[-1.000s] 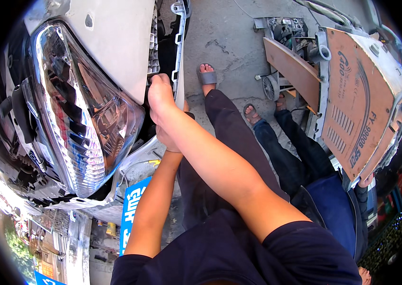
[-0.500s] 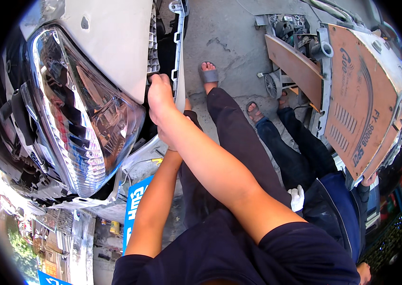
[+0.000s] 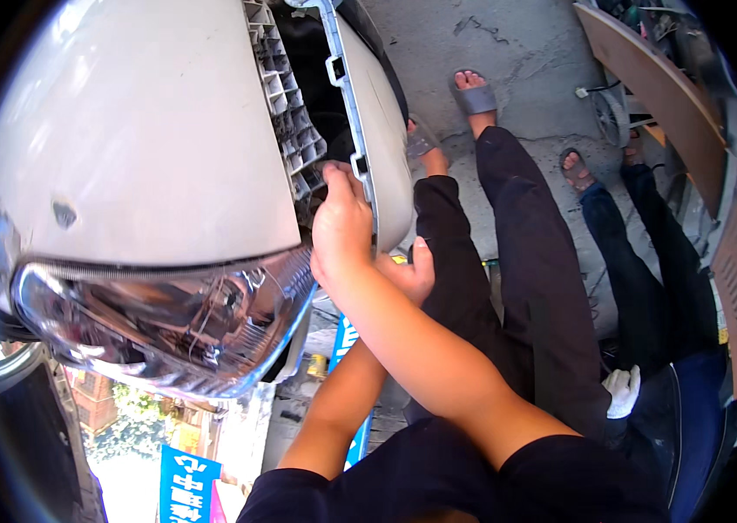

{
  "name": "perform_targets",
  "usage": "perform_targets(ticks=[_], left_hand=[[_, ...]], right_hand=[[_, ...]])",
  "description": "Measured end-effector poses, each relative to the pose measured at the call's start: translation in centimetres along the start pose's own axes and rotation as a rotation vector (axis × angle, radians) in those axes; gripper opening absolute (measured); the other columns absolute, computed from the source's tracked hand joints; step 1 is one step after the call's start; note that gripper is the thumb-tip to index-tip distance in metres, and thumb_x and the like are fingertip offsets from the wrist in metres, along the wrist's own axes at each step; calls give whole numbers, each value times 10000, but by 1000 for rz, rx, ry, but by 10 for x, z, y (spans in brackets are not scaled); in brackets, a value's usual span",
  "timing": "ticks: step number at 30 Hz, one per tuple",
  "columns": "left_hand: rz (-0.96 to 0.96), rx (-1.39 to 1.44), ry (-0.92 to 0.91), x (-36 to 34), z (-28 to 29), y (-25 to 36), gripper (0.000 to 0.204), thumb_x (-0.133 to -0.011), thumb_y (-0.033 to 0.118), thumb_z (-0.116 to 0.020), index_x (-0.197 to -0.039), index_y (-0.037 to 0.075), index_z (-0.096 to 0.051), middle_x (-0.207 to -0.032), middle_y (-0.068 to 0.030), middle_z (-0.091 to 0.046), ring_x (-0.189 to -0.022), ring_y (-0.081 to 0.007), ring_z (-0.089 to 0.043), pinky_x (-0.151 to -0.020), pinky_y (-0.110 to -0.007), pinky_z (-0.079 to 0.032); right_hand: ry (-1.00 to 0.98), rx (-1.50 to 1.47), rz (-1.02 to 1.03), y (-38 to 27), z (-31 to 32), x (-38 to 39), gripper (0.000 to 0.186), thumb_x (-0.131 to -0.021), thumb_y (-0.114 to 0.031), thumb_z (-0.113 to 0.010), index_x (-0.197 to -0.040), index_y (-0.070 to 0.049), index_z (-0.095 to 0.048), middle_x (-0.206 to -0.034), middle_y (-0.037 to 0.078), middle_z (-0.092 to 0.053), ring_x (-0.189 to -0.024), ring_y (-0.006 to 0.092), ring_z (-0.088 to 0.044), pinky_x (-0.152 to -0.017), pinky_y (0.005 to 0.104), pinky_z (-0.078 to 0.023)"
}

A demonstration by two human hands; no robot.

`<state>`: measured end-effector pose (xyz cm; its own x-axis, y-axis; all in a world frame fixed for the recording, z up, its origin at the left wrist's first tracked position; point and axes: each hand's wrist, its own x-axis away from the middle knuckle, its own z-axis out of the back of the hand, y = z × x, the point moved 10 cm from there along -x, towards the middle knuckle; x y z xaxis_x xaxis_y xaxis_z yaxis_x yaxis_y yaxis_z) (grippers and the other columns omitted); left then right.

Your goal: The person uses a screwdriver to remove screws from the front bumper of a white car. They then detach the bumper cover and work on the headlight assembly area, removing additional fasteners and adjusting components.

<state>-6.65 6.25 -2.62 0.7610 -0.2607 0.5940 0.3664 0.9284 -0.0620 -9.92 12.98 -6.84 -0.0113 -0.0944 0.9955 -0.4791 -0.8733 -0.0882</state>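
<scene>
My right hand (image 3: 342,222) reaches into the dark gap between a car's pale hood (image 3: 155,131) and the light grey bumper (image 3: 386,131). Its fingers are curled beside the bumper's slotted upper edge (image 3: 347,96), and what they grip is hidden. Crossing beneath my right forearm, my left hand (image 3: 409,275) is by the bumper's near end with the thumb raised; the other fingers are mostly covered. A clear headlight (image 3: 177,318) sits below the hood's edge. Along the gap runs a grey ribbed plastic piece (image 3: 286,109).
A co-worker in dark clothes stands at the right, with a white-gloved hand (image 3: 622,392) near my leg. Beyond that person are a brown board (image 3: 660,83) and a small wheel (image 3: 610,118). A blue sign (image 3: 187,486) shows at the lower left.
My view has turned, so the car and headlight appear rotated and the co-worker sits further right. My left hand, mostly hidden before, now shows beside the bumper's end. My right hand remains at the gap.
</scene>
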Motion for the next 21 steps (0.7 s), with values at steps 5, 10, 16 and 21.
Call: perform_targets(ticks=[5, 10, 16, 21], left_hand=[[-261, 541, 10, -5, -10, 10, 697, -766, 166, -647, -1325, -110, -334, -1343, -269, -391, -1282, -366, -388, -1104, -451, -262], [-377, 586, -27, -3, -3, 18, 641, -760, 130, -644, -1292, -88, -360, -1302, -213, -405, -1227, -316, -411, -1087, -419, -265], [-472, 671, 78, -12, 10, 23, 564, -765, 151, -653, -1234, -82, -443, -1243, -202, -461, -1175, -309, -460, -1062, -420, -301], [-386, 663, 96, -21, 19, 9, 563, -770, 166, -653, -1234, -83, -453, -1243, -211, -471, -1178, -319, -467, -1062, -420, -308]], right_hand=[[-70, -24, -118, 6, -7, -3, 162, -931, -187, -590, -983, -36, -621, -989, 15, -561, -975, 111, -451, -889, 260, -323], [-224, 603, 231, -31, -24, 3, 140, -938, -115, -597, -859, 1, -604, -756, 58, -576, -681, 156, -503, -619, 324, -430], [-213, 318, 201, -42, -32, 2, 124, -921, -52, -628, -1017, 23, -650, -917, 108, -663, -822, 241, -626, -726, 334, -478], [-175, 292, 266, -54, -30, 4, 144, -921, -47, -631, -1041, 31, -647, -958, 112, -668, -857, 246, -634, -749, 332, -481]])
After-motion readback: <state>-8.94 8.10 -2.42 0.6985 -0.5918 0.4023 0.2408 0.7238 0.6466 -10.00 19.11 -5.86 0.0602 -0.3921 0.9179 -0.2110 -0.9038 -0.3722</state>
